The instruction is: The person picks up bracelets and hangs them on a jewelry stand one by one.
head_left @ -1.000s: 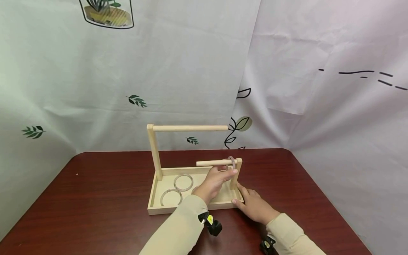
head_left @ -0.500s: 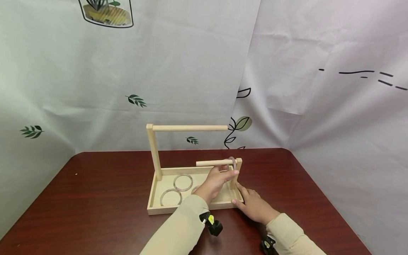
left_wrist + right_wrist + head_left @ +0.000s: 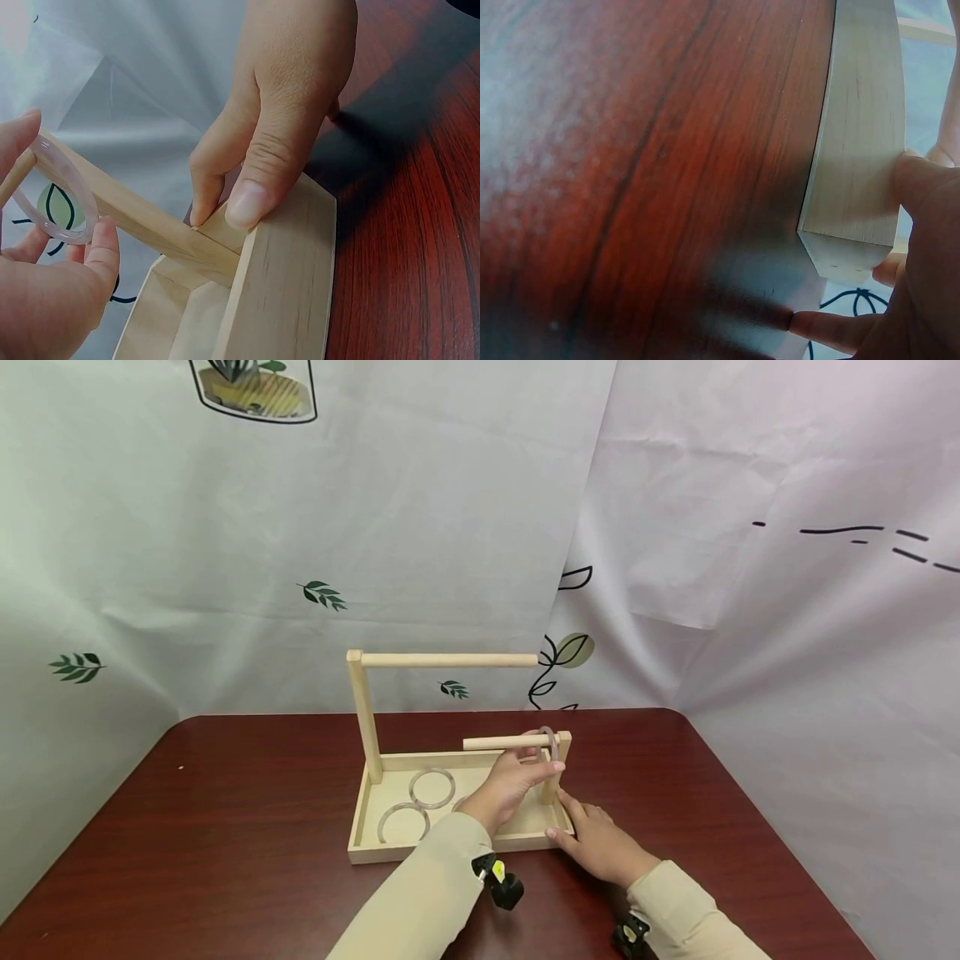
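Observation:
In the head view, a pale wooden display stand [image 3: 397, 853] has a shallow tray with two posts, each bearing a horizontal rod. My left hand [image 3: 504, 789] holds a translucent pinkish bangle [image 3: 84, 196] between thumb and fingers. The bangle encircles the lower rod [image 3: 495, 743] close to its post. My right hand [image 3: 603, 847] grips the tray's near right corner, its thumb [image 3: 251, 199] over the front wall and fingers along the end. Two more bangles lie in the tray, a farther bangle [image 3: 432, 770] and a nearer bangle [image 3: 403, 807]. Part of another ring shows beside my left wrist.
The upper rod [image 3: 450, 661] extends from the tall left post [image 3: 363, 718], above and behind the lower one. Everything stands on a dark red wooden table [image 3: 225, 810]. A white printed cloth [image 3: 420, 527] hangs behind it.
Both hands keep their places on the bangle and the tray corner. Only a very slight shift of the head view shows.

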`<control>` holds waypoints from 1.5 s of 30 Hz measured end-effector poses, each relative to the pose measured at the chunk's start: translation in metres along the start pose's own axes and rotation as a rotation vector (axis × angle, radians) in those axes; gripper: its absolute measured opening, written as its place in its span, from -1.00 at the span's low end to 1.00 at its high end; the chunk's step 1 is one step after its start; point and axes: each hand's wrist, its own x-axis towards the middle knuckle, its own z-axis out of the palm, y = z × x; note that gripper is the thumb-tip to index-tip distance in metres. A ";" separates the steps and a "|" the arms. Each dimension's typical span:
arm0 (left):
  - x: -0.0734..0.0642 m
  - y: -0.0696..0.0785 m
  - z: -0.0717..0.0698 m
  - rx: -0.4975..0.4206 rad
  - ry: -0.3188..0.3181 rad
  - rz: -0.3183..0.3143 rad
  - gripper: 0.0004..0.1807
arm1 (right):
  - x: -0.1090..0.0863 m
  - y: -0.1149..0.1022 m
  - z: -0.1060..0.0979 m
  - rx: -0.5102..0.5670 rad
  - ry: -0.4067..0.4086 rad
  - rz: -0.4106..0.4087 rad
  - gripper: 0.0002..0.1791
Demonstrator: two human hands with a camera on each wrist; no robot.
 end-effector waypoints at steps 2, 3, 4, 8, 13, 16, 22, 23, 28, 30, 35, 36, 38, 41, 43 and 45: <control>0.001 0.000 0.000 0.001 0.001 -0.001 -0.28 | 0.000 0.000 0.000 -0.002 0.001 -0.002 -0.23; 0.001 0.000 0.000 -0.004 0.000 0.000 -0.28 | 0.000 0.000 0.000 -0.005 0.001 -0.002 -0.23; 0.002 0.000 0.000 -0.004 0.001 -0.001 -0.28 | 0.000 0.000 0.000 -0.006 0.002 0.000 -0.23; 0.002 0.001 0.000 -0.013 -0.005 0.000 -0.27 | 0.001 0.001 0.001 -0.006 0.002 0.004 -0.22; 0.002 0.003 0.000 -0.012 -0.007 0.000 -0.25 | 0.001 0.000 0.000 -0.007 0.003 0.007 -0.22; 0.001 0.004 0.000 -0.030 -0.015 0.001 -0.24 | 0.000 -0.001 0.000 -0.004 0.002 0.008 -0.22; 0.001 0.005 0.000 -0.063 -0.024 0.001 -0.23 | 0.000 -0.001 0.000 -0.002 -0.003 0.012 -0.22; 0.001 0.005 0.000 -0.067 -0.024 0.001 -0.22 | 0.001 -0.001 0.000 -0.002 -0.003 0.012 -0.22; 0.002 0.005 0.000 -0.065 -0.021 -0.008 -0.22 | 0.001 0.000 0.001 0.000 0.001 0.013 -0.22; 0.001 0.005 -0.001 -0.054 -0.018 -0.007 -0.22 | 0.001 0.000 0.002 0.000 0.000 0.016 -0.22; 0.001 0.004 -0.002 -0.047 -0.016 0.002 -0.21 | 0.000 0.001 0.001 -0.001 0.001 0.017 -0.22; 0.001 0.004 -0.003 -0.049 -0.015 -0.002 -0.21 | 0.000 0.001 0.001 -0.001 0.003 0.015 -0.22; 0.001 0.004 -0.004 -0.036 -0.007 -0.008 -0.19 | 0.000 0.001 0.002 -0.001 0.010 0.010 -0.22; 0.000 0.005 -0.008 0.020 0.006 -0.014 -0.15 | 0.000 0.000 0.002 0.002 0.015 0.004 -0.23; -0.001 0.007 -0.012 0.073 0.009 -0.018 -0.13 | 0.000 0.000 0.001 0.003 0.017 0.003 -0.23; -0.002 0.009 -0.017 0.129 0.003 -0.025 -0.11 | 0.000 -0.001 0.001 0.003 0.017 0.002 -0.23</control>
